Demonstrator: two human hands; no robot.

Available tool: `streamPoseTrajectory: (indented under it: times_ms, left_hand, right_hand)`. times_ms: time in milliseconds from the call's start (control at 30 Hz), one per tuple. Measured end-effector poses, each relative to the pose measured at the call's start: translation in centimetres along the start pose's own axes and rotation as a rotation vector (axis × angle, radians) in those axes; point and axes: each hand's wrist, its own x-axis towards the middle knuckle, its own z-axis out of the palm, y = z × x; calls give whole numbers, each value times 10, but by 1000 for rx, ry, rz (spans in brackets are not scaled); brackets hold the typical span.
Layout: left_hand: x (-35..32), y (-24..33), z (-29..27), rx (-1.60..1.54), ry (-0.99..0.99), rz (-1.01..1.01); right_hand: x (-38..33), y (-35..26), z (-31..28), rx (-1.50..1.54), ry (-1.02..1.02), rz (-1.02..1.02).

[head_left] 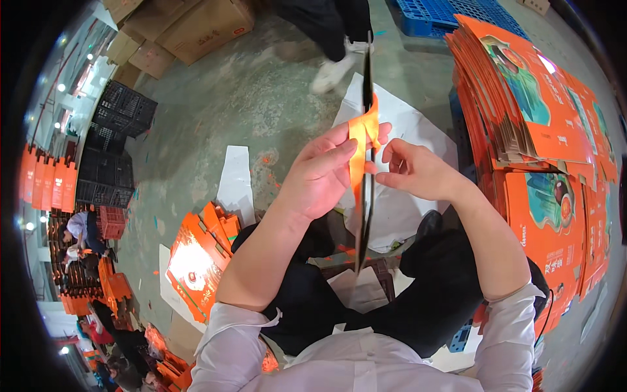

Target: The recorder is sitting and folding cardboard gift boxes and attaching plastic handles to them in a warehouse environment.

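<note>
A thin flat panel (367, 215), seen almost edge-on and dark on its right side, stands upright between my hands above my lap. A bright orange ribbon (356, 160) loops over to the panel's right side. My left hand (326, 166) is closed on this ribbon, its thumb pressing the strip and its fingertips reaching past the panel. Just right of the panel, my right hand (415, 170) has curled fingers with thumb and forefinger close together. Whatever lies between those fingertips is too small to make out.
Stacks of printed orange cardboard (548, 202) rise at my right. More orange pieces (196, 261) lie at left on the floor. White sheets (418, 124) lie ahead. A person's shoe (333, 73), a blue pallet (428, 16), cartons (202, 29) and black crates (108, 163) are farther off.
</note>
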Motion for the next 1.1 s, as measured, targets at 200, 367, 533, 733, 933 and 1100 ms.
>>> streamPoseTrajectory:
  times_ms: [200,367,533,733,933,1100]
  left_hand:
    - [-3,-7,8,-65,-50,2]
    - [-9,-9,2,-55,-28,-86]
    - [-15,-9,-8,-44,125,-137]
    - [-15,-12,-13,171,126,-299]
    - [-7,-33,6,870,275,-280]
    - [-6,-57,-5,1196,277,-238]
  right_hand:
    - [-4,-16,6,73,1,75]
    - [-5,-1,2,270,13,301]
    - [-18,3,-8,232,131,307]
    - [-28,10,-16,188,-52,321]
    - [-27,11,-7,269,-108,295]
    - [-25,9,-9,246,-150,262]
